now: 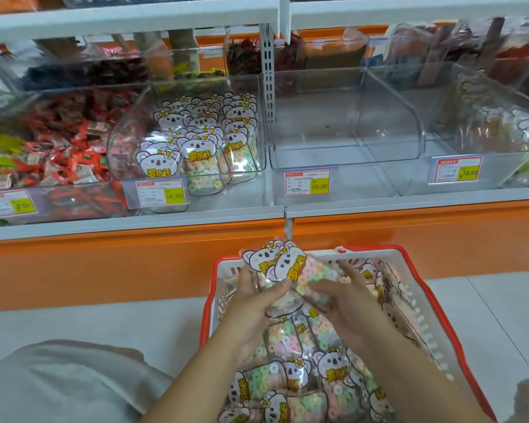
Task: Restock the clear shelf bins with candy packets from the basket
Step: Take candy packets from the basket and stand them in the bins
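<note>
The left hand and the right hand each curled fingers and thumb round the candy packets, maybe two of them. They held the packets up over the far end of the basket. More of them lay in the basket. A clear bin at the shelf's front edge held the same kind.

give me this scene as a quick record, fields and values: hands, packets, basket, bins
left hand: grips the held candy packets from the left
right hand: grips the same bundle from the right
held candy packets: koala-print bags of pastel rings, raised over the basket
basket: red rim, white walls, holds many matching bags
stocked bin: clear, koala bags standing upright
middle bin: clear, looks empty
price tag: on the middle bin, reads 16.80
</note>
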Available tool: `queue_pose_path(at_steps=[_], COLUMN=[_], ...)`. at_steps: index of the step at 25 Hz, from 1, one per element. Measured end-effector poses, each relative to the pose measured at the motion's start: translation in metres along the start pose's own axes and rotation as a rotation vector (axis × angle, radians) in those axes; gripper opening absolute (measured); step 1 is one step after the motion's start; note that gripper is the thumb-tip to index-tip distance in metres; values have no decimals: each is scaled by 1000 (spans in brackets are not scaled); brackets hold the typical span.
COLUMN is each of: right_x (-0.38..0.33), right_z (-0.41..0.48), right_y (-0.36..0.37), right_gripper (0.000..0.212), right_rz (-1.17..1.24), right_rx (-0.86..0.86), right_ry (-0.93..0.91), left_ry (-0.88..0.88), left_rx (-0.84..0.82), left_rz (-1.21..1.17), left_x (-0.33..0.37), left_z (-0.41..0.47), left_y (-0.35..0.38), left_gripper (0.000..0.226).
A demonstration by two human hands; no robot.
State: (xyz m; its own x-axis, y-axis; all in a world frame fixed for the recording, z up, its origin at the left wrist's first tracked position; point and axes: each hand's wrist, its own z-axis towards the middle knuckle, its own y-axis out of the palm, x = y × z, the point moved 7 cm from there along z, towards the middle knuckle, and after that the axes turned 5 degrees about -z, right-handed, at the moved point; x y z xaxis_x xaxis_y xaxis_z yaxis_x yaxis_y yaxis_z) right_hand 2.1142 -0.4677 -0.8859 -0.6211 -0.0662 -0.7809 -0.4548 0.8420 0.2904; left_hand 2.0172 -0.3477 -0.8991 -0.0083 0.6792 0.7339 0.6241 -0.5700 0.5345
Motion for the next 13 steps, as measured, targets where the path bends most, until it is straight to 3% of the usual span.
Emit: queue_pose_path(at_steps=[2, 3, 4, 7, 8, 11, 13], right_x=[-6, -10, -13, -16, -13, -11, -19], right_z=[-4, -8, -9, -12, -14, -17, -20], right_y=[-1, -1, -2, 3, 8, 19, 26], right_gripper=[42, 26, 26, 36, 38, 38, 53], right_rz=[-441, -584, -653, -635, -661, -854, -772], right_rx=[34, 47, 47, 65, 52, 3, -102], right_ry=[-27, -37, -61, -119, -127, -157, -137], left_ry=[24, 41, 53, 38, 54, 66, 66], left_rx=[33, 56, 66, 28, 20, 28, 23], left_rz=[69, 89, 85, 101, 151, 279, 319], left_x=[3, 6, 8, 10, 11, 18, 31], left_z=[-1, -2, -4, -6, -8, -16, -22], left_y=[2, 0, 1, 4, 6, 13, 18], left_gripper=[49, 37, 36, 101, 110, 102, 97])
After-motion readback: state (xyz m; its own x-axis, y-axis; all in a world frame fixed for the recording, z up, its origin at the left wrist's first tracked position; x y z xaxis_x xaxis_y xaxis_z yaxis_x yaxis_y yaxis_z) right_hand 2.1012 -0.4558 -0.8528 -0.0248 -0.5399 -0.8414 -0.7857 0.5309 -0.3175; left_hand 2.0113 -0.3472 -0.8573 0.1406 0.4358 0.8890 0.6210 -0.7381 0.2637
